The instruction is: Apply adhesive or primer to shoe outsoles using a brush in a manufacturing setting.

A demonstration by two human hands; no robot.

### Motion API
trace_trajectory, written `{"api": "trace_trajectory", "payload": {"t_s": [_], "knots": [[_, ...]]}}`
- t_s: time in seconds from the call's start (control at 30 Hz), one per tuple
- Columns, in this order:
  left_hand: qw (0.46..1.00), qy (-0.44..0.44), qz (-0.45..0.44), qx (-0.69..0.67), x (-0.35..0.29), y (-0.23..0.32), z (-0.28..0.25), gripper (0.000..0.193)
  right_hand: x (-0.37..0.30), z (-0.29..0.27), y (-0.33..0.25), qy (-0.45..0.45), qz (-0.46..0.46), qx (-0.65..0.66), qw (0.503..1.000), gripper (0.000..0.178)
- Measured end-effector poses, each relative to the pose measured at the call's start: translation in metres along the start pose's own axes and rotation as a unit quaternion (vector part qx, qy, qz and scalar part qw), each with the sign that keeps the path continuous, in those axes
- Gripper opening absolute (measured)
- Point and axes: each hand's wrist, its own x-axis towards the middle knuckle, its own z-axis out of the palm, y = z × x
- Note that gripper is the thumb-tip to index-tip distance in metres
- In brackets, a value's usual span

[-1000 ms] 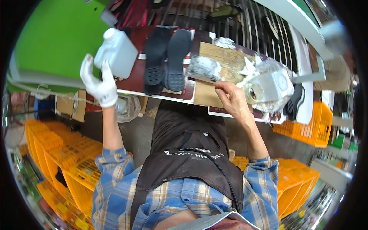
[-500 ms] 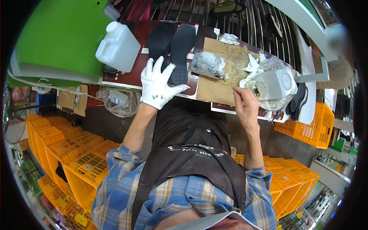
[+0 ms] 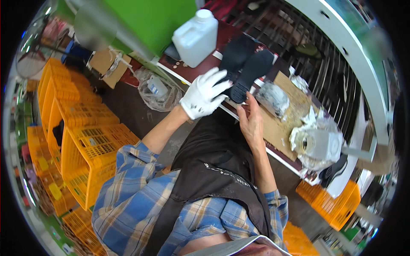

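**Gloved left hand (image 3: 205, 94) and bare right hand (image 3: 251, 119) at the heel ends of two black soles (image 3: 254, 71)**

The soles lie side by side on a dark red bench top (image 3: 224, 35), stretching away just beyond both hands. The left hand wears a white glove with dark smudges on it; its fingers are spread, and they overlap the heel end of the nearer-left sole. I can't tell how firmly they touch it. The right hand has its thumb and forefinger parted at the heel end of the other sole; whether they pinch its edge I cannot tell from here.

Beyond the left hand stands a white plastic jug (image 3: 195, 40), its cap on. Just beside the right hand, to its right and a little beyond, a plastic-wrapped block (image 3: 273, 100) sits on a stained brown board (image 3: 276, 135). Farther to the right of that hand, a clear container (image 3: 322, 144) lies tipped over on crumpled plastic, its round mouth facing back toward the hand. To the left of the gloved hand, down on the floor, is a clear plastic bag (image 3: 164, 100), and orange crates (image 3: 100, 141) stand beyond the left forearm.
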Motion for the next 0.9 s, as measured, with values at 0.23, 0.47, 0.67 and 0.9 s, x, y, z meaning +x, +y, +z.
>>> {"api": "trace_trajectory", "payload": {"t_s": [0.23,0.47,0.67,0.9], "knots": [[0.911,0.279,-0.282,-0.111,-0.019,-0.089,-0.031,0.047,-0.009,-0.002,0.003,0.010,0.001,-0.036,0.999,0.050],[0.938,0.206,-0.268,-0.076,0.027,-0.104,-0.004,0.095,-0.009,-0.006,0.002,0.059,-0.022,-0.042,0.997,0.047],[0.886,0.285,-0.361,-0.055,0.045,-0.075,0.022,0.076,-0.010,-0.005,0.005,0.050,-0.003,-0.039,0.998,0.048],[0.895,0.268,-0.351,-0.057,0.059,-0.046,0.034,0.090,-0.007,0.002,0.008,0.028,-0.010,-0.054,0.998,0.048]]}}
